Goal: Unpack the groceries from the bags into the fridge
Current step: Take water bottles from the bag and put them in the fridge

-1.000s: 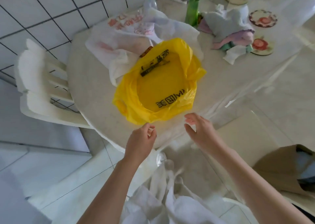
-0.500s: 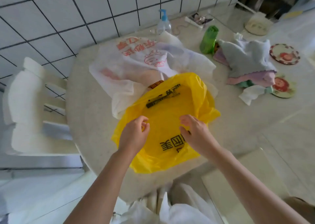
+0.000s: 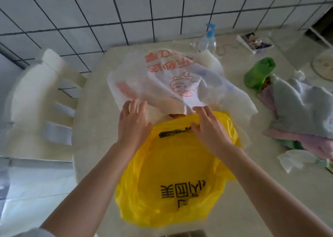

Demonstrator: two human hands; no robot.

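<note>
Yellow plastic lies slack beneath both wrists: the yellow bag (image 3: 173, 173) sits on the table (image 3: 93, 128), nearer the person than either palm. Left hand (image 3: 134, 123) and right hand (image 3: 210, 128) are spread, fingers straight, fingertips at the near edge of the white bag (image 3: 167, 80) just beyond them. Reaching for that second bag looks like the step in hand. Next, its mouth needs finding and parting to get at the groceries inside.
</note>
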